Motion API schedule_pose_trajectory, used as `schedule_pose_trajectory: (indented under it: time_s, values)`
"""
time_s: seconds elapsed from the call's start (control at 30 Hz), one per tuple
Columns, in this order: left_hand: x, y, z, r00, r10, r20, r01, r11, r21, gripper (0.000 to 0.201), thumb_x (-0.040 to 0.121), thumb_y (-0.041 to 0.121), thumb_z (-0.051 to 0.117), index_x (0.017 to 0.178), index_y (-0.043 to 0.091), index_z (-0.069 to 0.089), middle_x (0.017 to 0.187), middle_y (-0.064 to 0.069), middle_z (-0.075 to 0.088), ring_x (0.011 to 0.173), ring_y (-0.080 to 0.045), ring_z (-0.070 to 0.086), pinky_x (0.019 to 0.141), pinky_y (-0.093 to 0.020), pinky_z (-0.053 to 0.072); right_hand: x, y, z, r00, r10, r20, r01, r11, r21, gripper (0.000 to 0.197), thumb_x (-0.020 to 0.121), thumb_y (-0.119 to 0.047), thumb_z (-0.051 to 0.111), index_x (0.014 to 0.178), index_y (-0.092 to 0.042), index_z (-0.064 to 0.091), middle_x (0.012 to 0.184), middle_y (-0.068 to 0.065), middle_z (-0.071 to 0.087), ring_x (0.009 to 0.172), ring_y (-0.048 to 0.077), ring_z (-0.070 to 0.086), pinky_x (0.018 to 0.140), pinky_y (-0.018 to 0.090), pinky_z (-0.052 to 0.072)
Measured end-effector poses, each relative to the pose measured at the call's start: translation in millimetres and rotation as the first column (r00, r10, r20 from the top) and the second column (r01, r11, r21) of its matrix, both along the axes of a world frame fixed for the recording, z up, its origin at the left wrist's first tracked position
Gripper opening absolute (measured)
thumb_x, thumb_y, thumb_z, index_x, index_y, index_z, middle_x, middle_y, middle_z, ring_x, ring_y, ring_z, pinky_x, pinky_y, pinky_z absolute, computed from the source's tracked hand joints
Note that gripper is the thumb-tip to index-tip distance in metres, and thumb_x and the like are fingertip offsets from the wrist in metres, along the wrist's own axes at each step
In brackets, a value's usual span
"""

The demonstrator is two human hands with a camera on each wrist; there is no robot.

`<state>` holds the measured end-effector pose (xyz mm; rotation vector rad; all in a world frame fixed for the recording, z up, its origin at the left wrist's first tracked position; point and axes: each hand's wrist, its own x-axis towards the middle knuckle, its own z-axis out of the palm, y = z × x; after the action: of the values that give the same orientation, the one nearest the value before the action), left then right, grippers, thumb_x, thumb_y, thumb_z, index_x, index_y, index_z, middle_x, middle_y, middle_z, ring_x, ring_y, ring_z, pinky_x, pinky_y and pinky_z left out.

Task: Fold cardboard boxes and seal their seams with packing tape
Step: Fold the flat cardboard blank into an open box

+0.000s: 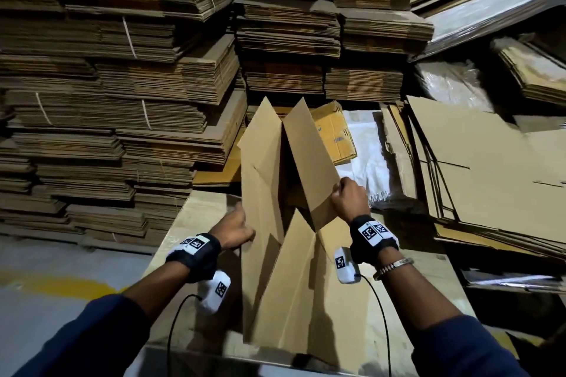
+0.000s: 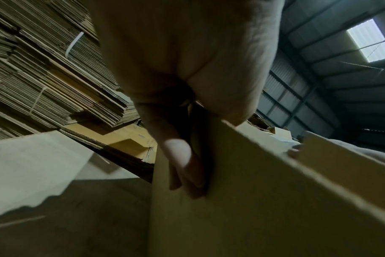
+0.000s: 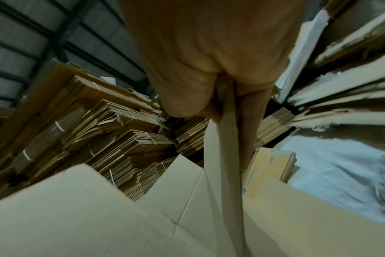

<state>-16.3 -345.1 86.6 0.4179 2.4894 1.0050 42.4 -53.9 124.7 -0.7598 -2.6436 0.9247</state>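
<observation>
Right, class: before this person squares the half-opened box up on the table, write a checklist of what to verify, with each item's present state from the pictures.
1. Left hand grips the left panel of the box: ok; fingers lie on its outer face, thumb behind the edge.
2. Right hand pinches the right panel's edge: ok.
3. Box opened into a sleeve: not ok, only partly spread.
4. End flaps free, not yet folded in: ok.
5. Table under the box: ok.
6. Packing tape within reach: cannot tell, none in view.
</observation>
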Motion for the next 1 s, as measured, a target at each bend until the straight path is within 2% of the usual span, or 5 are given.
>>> schedule_pose_trajectory:
  time_s: [0.47,0.6,0.8,0.9,1.0]
  values:
    - [-78,-37,40,0.963,0.077,-0.257,-0.132,0.969,-0.206,0.060,0.086,0.020,0.071,0.139,0.021,0.044,0.118,-0.013,0.068,0.098,-0.034,0.069,0.071,-0.041,0.063,115,-15,-21,0.975,-0.057,0.213,0.036,0.995,0.098,0.011,0.086,-0.009,0.063,0.096,-0.008,0.058,0.096,0.018,0.064,0.096,0.037,0.064,0.072,0.034,0.043]
    - [-84,-25,29,0.954,0.111,-0.278,-0.168,0.968,-0.187,0.069,0.090,0.015,0.071,0.152,0.019,0.042,0.136,-0.016,0.063,0.126,-0.039,0.057,0.101,-0.044,0.048,137,-12,-54,0.979,-0.090,0.181,0.085,0.996,0.036,0.005,0.087,-0.005,0.055,0.090,-0.009,0.057,0.095,0.023,0.067,0.094,0.040,0.063,0.068,0.036,0.037]
    - [-98,-54,12,0.947,0.087,-0.310,-0.147,0.974,-0.175,0.077,0.087,0.028,0.081,0.153,0.022,0.040,0.139,-0.015,0.062,0.127,-0.037,0.055,0.101,-0.043,0.046,147,17,-88,0.968,-0.154,0.198,0.157,0.988,0.002,0.012,0.097,-0.014,0.055,0.086,-0.012,0.050,0.100,0.032,0.067,0.097,0.048,0.063,0.076,0.044,0.047]
    - [-95,-83,-6,0.946,-0.043,-0.323,-0.081,0.929,-0.360,0.090,0.089,0.058,0.073,0.157,0.029,0.022,0.161,-0.016,0.039,0.134,-0.041,0.053,0.100,-0.053,0.052,150,14,-101,0.951,-0.172,0.257,0.176,0.984,0.006,0.012,0.100,-0.018,0.053,0.105,-0.008,0.049,0.111,0.033,0.066,0.102,0.049,0.063,0.079,0.045,0.049]
    - [-62,-105,-26,0.889,-0.258,-0.378,0.004,0.830,-0.557,0.096,0.089,0.073,0.059,0.161,0.021,0.023,0.175,-0.008,0.001,0.157,-0.038,0.019,0.118,-0.061,0.034,154,5,-111,0.972,-0.070,0.226,0.042,0.991,0.127,0.061,0.092,-0.013,0.068,0.147,-0.008,0.042,0.148,0.024,0.049,0.136,0.041,0.047,0.105,0.050,0.044]
